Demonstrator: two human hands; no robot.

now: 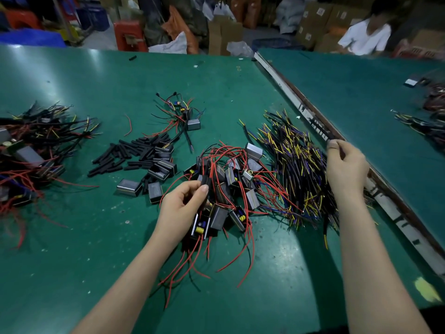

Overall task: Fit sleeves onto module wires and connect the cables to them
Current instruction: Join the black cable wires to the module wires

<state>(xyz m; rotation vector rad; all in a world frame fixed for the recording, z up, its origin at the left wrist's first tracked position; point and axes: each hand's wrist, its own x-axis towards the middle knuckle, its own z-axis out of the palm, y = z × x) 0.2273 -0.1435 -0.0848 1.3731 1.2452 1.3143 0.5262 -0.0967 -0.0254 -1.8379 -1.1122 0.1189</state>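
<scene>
Your left hand (185,203) is curled around a module (201,225) over the near edge of the heap, its thumb and fingertips pinching a short black sleeve (206,181) on the module's wires. Your right hand (345,167) is lifted over the far side of the cable pile (296,169), thumb and forefinger pinched on what looks like a single thin dark cable, though it is too fine to be sure. By the look of the counter (277,273), you are somewhere in the middle of the job: a tangle of what appear to be finished units (36,150) lies at the far left, a small group (183,114) sits at the back, and a good heap of modules (231,186) with loose red wires is still waiting in front of you. Spare sleeves (125,155) are scattered left of centre, so supply looks fine. The module in hand is a small grey-cased box with an open end showing a yellow part, long red leads trailing toward you. Its cable is not yet joined, as far as you can judge.
</scene>
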